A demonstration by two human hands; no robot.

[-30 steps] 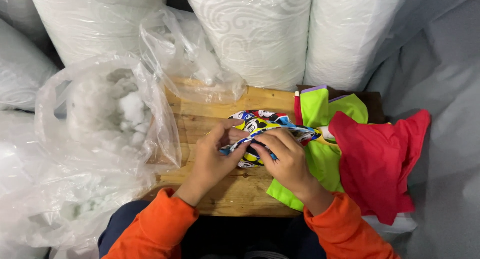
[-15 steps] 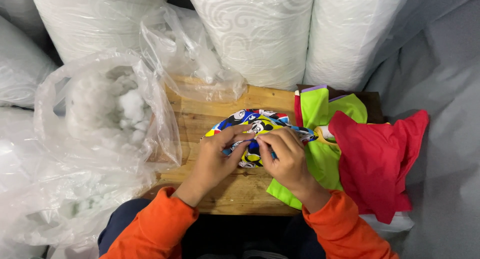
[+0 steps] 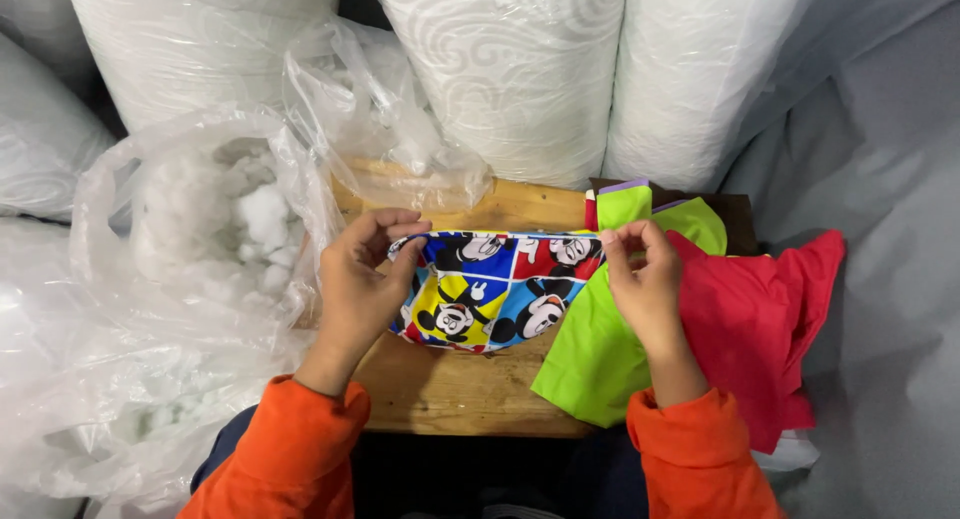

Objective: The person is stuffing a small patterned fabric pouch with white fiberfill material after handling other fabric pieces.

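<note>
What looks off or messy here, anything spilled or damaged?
Nothing is damaged. The left hand and right hand hold the multicoloured cartoon-print fabric piece stretched flat. White fluffy stuffing stays inside its clear plastic bag. The red cloth hangs past the wooden table edge.

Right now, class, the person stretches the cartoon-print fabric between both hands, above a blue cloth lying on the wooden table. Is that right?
Not quite. The head view shows both hands stretching the cartoon-print fabric, but the cloth beneath it on the wooden table is lime green, not blue.

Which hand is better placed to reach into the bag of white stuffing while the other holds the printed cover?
Left. The left hand is right beside the clear bag of stuffing; the right hand pinches the printed cover on the far side.
</note>
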